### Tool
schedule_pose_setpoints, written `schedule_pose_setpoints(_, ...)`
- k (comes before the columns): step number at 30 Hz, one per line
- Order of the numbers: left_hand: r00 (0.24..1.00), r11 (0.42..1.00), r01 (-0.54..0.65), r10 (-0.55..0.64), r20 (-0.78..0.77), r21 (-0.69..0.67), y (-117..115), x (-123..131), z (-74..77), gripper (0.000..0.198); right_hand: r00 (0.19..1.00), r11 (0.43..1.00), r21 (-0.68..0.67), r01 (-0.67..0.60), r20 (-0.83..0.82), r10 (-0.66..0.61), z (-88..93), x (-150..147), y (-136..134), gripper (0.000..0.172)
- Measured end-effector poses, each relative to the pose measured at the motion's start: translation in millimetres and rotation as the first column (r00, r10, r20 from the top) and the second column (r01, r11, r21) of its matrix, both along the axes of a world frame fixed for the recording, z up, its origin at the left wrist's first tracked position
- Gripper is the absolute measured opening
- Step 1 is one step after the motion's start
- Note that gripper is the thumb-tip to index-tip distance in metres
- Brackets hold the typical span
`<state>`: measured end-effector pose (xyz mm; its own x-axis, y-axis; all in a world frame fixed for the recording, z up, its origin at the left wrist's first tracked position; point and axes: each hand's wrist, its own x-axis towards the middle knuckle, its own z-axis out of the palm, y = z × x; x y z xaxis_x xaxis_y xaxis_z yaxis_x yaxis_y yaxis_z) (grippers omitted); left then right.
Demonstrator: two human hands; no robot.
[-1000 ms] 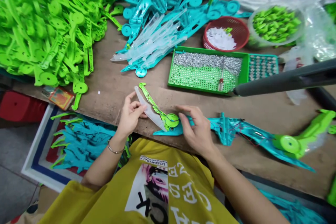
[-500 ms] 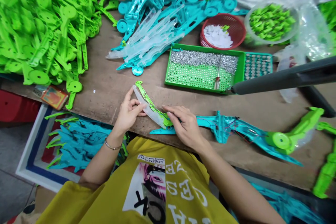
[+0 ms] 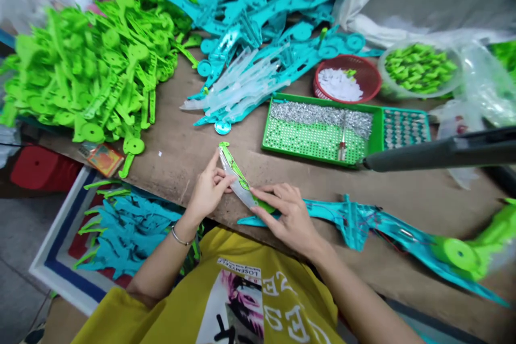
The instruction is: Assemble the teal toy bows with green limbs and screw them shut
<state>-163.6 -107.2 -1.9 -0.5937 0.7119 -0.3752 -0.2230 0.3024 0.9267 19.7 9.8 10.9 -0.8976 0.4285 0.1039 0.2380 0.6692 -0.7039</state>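
My left hand (image 3: 208, 190) pinches a clear plastic blade (image 3: 237, 186) lying over a green plastic arm (image 3: 233, 164) near the front edge of the brown table (image 3: 185, 156). My right hand (image 3: 288, 215) presses its fingers down on the lower end of the same clear blade and green arm, where they meet a long teal toy body (image 3: 355, 220). That teal body stretches right to a green round hub (image 3: 457, 252). Both hands are closed on the parts.
A heap of green arms (image 3: 88, 64) lies at left, teal bodies (image 3: 258, 5) and clear blades (image 3: 242, 88) behind. A green tray of screws (image 3: 318, 123), a battery tray (image 3: 405, 128), a red basket (image 3: 346, 78) and a bowl of green bits (image 3: 419, 67) stand right. A dark bar (image 3: 439, 153) crosses right.
The clear blade has swung onto the green arm, now lying along it. My right hand slid left over the joint, and the camera shifted so everything sits lower.
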Motion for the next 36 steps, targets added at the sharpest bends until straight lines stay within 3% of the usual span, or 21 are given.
schedule_pose_setpoints(6,0.995,0.997,0.071,-0.071,-0.065,-0.009,0,-6,-2.8,0.086,1.0,0.999,0.045,-0.02,-0.014,0.021,-1.1,-3,2,0.028)
schedule_pose_setpoints(9,0.956,0.977,0.164,-0.191,-0.223,-0.135,2,-7,5.6,0.078,1.0,0.998,0.061,-0.014,-0.024,0.016,-0.3,-5,2,0.027)
schedule_pose_setpoints(11,0.84,0.937,0.185,-0.308,-0.447,-0.297,4,-6,14.3,0.073,0.999,0.997,0.077,-0.008,-0.031,0.01,-0.5,-6,1,0.026)
schedule_pose_setpoints(14,0.507,0.877,0.055,-0.436,-0.744,-0.477,6,-7,22.3,0.067,1.0,0.996,0.088,-0.002,-0.024,0.004,-1.5,-6,0,0.026)
schedule_pose_setpoints(16,0.326,0.864,0.044,-0.486,-0.811,-0.501,7,-9,20.2,0.064,1.0,0.996,0.092,0.003,-0.02,-0.001,-2.4,-6,-2,0.026)
schedule_pose_setpoints(19,0.214,0.842,0.116,-0.539,-0.815,-0.527,5,-12,9.7,0.061,1.0,0.994,0.108,0.017,-0.02,-0.015,-4.4,-6,-5,0.026)
schedule_pose_setpoints(27,0.241,0.875,0.138,-0.483,-0.842,-0.463,1,-16,-2.2,0.064,0.994,0.994,0.017,0.109,-0.027,-0.108,-9.4,-2,-5,0.06)
schedule_pose_setpoints(36,0.358,0.953,0.151,-0.299,-0.885,-0.261,-10,-18,-3.2,0.045,0.999,0.999,0.012,0.042,-0.024,-0.041,-1.9,1,-8,0.065)
